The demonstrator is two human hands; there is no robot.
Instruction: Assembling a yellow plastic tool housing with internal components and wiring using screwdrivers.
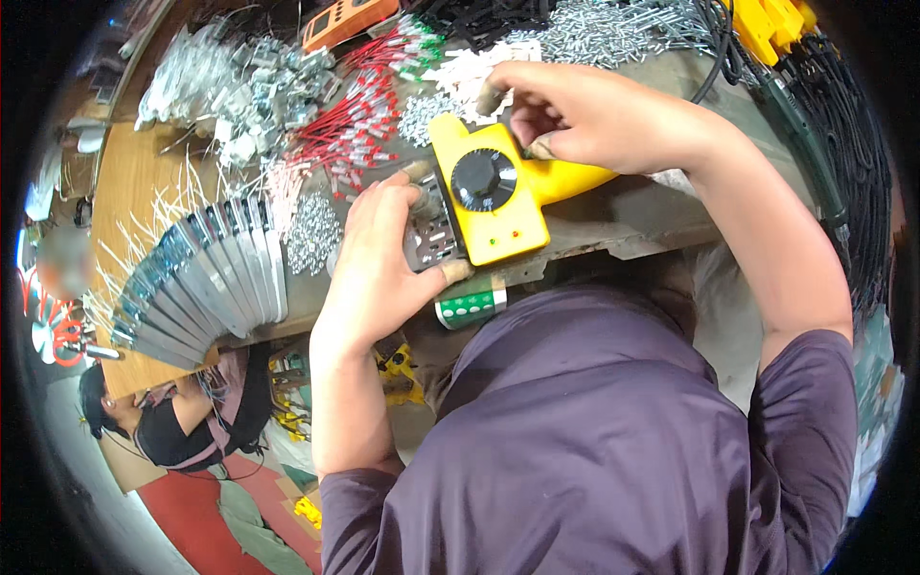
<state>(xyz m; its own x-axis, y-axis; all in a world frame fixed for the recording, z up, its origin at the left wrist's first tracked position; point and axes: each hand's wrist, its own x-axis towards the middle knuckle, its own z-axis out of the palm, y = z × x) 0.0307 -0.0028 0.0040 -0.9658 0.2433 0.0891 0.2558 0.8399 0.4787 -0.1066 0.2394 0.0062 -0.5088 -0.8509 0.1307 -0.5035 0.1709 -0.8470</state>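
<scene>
A yellow plastic housing (522, 225) with a black round dial (484, 179), two small indicator lights and a yellow handle (580, 182) lies at the table's near edge. Slotted metal plate (436, 230) sticks out of its left side. My left hand (379, 240) is closed around that metal end, thumb at the near corner and fingers at the far one. Over the handle's root, my right hand (585, 115) has its fingers curled and pinched close to the housing. Whatever those fingertips hold is hidden or too small to name. Some fingertips wear tan covers.
A fan of flat metal plates with wires (206, 278) stands at left. Behind lie red-wired lamps (359, 115), screws (613, 34), small metal parts (314, 233) and white pieces (460, 72). On the right are a dark power screwdriver (805, 144) and black cables (853, 172). Another person (192, 412) sits lower left.
</scene>
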